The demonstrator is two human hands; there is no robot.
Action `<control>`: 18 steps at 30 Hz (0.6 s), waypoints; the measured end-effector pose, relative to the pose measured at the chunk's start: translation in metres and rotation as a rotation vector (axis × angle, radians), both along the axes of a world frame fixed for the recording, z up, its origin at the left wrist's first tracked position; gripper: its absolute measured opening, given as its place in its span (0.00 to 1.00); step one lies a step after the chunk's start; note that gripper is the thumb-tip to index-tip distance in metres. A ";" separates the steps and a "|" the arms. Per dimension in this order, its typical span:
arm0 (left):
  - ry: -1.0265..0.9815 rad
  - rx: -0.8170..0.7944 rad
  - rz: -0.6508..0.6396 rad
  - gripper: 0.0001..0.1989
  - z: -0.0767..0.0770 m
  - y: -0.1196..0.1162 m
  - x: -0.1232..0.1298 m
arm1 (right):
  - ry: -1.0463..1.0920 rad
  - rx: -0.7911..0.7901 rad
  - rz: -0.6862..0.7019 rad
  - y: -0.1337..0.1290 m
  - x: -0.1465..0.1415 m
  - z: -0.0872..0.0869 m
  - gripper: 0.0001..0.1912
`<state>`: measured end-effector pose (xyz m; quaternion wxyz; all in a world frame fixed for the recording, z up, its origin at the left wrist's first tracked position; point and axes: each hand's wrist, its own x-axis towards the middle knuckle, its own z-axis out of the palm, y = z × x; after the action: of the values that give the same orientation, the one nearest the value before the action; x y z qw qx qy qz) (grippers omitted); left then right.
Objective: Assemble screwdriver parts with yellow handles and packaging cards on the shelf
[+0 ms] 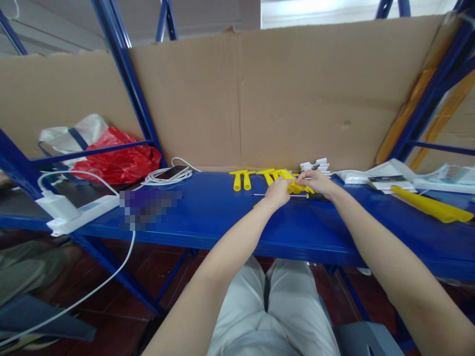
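With the two hands taken as the centre of the clock, twelve o'clock is filled by a tall cardboard panel (pixel 315 94), and the work is laid out on a blue bench (pixel 222 212). A red plastic bag (pixel 120 155) is set down well apart at about ten o'clock, and a long yellow item (pixel 430 205) near four. Two yellow T-shaped pieces (pixel 237 182) are stood side by side at nine o'clock, nearer in. At the centre, a yellow piece (pixel 296 188) is held among others in a crowded cluster: the fingers of the left hand (pixel 278 193) are curled around it, while those of the right hand (pixel 317 182) are drawn together at its far side; whether anything is pinched there cannot be told. A thin screwdriver (pixel 307 196) is laid just beside, towards six o'clock. The step in hand is judged to be close two-handed fitting or adjusting of that piece; for the next move, a steady left hold and fine right fingertip control seem to be called for.
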<state>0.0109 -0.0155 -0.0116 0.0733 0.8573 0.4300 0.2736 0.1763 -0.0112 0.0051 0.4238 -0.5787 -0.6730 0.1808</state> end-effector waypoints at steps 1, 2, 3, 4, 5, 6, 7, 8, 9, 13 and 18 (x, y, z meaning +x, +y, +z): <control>0.005 0.004 0.000 0.28 0.000 0.000 0.000 | 0.002 0.001 0.001 0.001 0.001 -0.001 0.06; 0.012 0.009 0.001 0.28 0.000 0.000 0.000 | 0.006 0.000 0.006 0.001 0.001 -0.002 0.06; 0.021 0.015 0.004 0.28 -0.001 0.000 0.000 | 0.006 -0.002 0.017 0.002 0.002 -0.003 0.06; 0.030 0.021 0.008 0.28 -0.001 0.000 0.000 | 0.000 -0.002 0.030 0.003 0.004 -0.004 0.05; 0.040 0.026 0.013 0.28 -0.001 0.000 0.000 | -0.012 0.003 0.045 0.004 0.005 -0.005 0.05; 0.049 0.032 0.017 0.29 -0.001 0.000 0.000 | -0.029 0.013 0.056 0.005 0.006 -0.006 0.05; 0.058 0.038 0.021 0.29 -0.001 0.000 0.000 | -0.053 0.026 0.067 0.006 0.007 -0.007 0.04; 0.065 0.044 0.022 0.29 -0.001 0.000 0.000 | -0.081 0.043 0.074 0.008 0.007 -0.008 0.04; 0.071 0.050 0.023 0.29 -0.001 0.000 0.000 | -0.112 0.062 0.078 0.009 0.008 -0.008 0.04; 0.084 0.061 0.018 0.28 -0.001 0.001 0.000 | -0.226 0.119 0.085 0.011 0.009 -0.009 0.04; 0.078 0.061 0.018 0.27 -0.002 0.002 0.000 | -0.265 0.067 0.052 0.006 0.004 -0.006 0.05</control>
<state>0.0110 -0.0137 -0.0132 0.0278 0.8652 0.4315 0.2538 0.1806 -0.0048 -0.0008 0.3455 -0.5654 -0.7434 0.0910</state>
